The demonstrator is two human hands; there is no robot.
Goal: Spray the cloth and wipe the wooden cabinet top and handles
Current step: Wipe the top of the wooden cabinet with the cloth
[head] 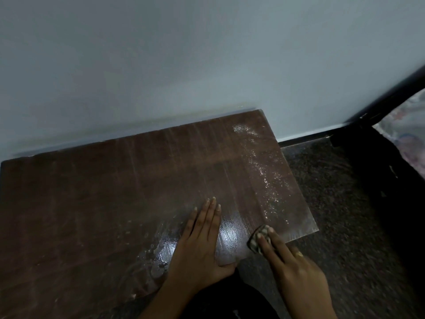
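The wooden cabinet top (115,203) is lying under both my hands, against the wall (184,54). I am bracing my left hand (197,247) flat on it, fingers spread open, gripping nothing. My right hand (296,270) is pressing the patterned cloth (257,238) onto the near right edge, fingers clamped over it. I judge the wiping step is underway; next I should be sweeping toward the white specks (264,176) along the right side. Nothing is blocking me; the handles are out of view.
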